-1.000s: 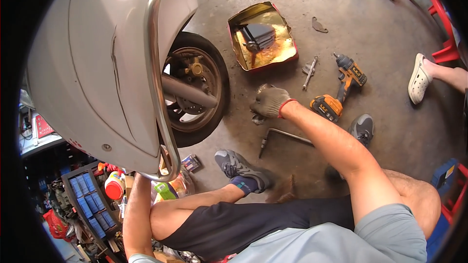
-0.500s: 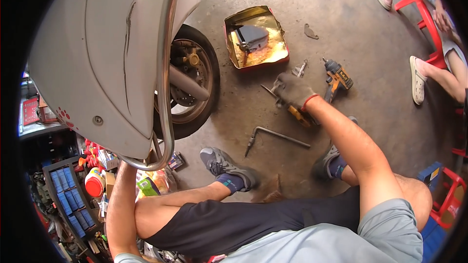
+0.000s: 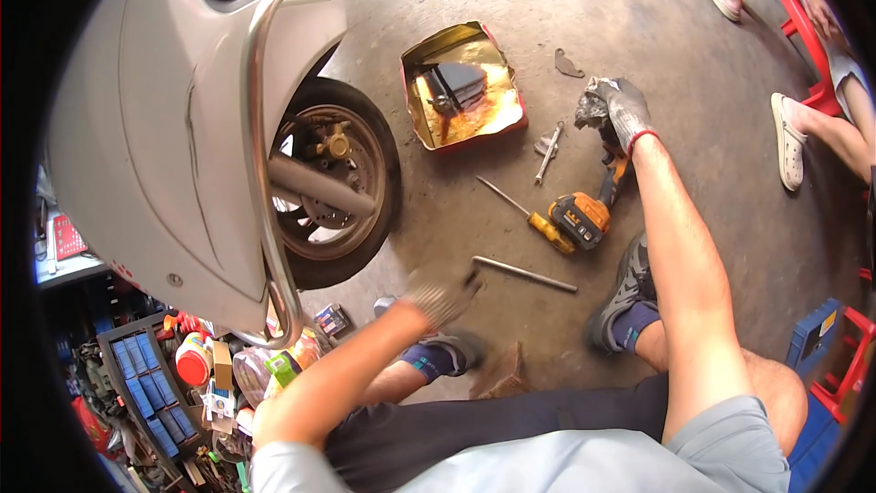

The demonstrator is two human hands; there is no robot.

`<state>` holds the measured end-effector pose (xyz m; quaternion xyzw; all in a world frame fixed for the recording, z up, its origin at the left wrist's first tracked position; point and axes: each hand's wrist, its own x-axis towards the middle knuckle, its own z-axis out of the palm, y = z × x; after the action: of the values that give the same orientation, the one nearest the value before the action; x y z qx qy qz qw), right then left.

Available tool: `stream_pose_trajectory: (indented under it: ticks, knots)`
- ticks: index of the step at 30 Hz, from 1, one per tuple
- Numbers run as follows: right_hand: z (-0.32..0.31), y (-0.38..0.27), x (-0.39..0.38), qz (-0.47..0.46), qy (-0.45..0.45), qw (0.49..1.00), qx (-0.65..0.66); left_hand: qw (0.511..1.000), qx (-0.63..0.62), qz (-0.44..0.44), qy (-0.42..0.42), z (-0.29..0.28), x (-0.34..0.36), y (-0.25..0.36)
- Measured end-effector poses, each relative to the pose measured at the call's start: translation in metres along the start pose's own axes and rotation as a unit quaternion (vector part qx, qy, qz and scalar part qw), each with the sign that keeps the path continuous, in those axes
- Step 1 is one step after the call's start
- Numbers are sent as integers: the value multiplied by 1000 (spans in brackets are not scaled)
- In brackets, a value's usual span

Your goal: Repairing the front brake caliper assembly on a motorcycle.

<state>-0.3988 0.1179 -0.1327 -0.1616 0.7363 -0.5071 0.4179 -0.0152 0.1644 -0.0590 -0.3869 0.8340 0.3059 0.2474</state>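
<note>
My right hand (image 3: 628, 110), in a grey glove with a red cuff, is closed around the head of an orange and black cordless impact driver (image 3: 584, 217). Its fingers hide most of that head. Blurred by motion, my gloved left hand (image 3: 443, 301) is over the floor at the bent end of a steel L-shaped bar wrench (image 3: 525, 274); its fingers are smeared, and whether it touches the wrench is unclear. A yellow-handled screwdriver (image 3: 549, 232) lies beside the driver's battery. Above it lies a small chrome wrench (image 3: 547, 155).
An open tin tray (image 3: 465, 141) holds a dark part in oily liquid. A flat metal piece (image 3: 568, 64) lies nearby. The scooter's front wheel (image 3: 338, 183) and chrome guard bar (image 3: 258, 137) stand at left. Someone sits on a red stool (image 3: 808, 46) at right.
My right hand has moved from above the screwdriver to the impact driver's head. My left hand has come out from behind the scooter's guard toward the bar wrench. The view has shifted slightly.
</note>
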Motion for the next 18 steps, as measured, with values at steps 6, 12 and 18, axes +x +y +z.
stream_pose_trajectory:
  ticks: [6,12,18]
  knots:
    - [-19,0,-5,49,25,998,1,975,-38,-91,198,9,181,82]
    - [-33,17,14,26,47,999,-3,979,-3,-123,160,24,237,86]
    - [-33,17,17,-56,-23,998,-23,965,-181,-34,188,26,208,70]
